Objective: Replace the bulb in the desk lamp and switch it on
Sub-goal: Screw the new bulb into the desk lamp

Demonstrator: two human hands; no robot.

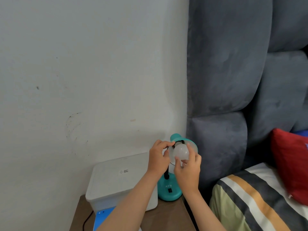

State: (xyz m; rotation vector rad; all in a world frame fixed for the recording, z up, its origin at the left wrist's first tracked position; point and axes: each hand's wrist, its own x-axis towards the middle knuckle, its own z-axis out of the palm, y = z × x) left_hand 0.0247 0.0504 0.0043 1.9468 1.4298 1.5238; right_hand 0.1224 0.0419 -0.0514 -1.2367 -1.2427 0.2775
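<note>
The right hand (pixel 187 170) makes its grip with curled fingertips around the frosted white round bulb (pixel 181 152), which sits at the mouth of the teal metal lamp shade (pixel 191 144). The left hand (pixel 158 157) pinches the shade's rim. The lamp's round teal base (pixel 170 191) stands on the brown wooden bench (pixel 170 217), just beside a white lidded plastic box (pixel 116 180). A striped blanket (pixel 250 202) lies on the right.
</note>
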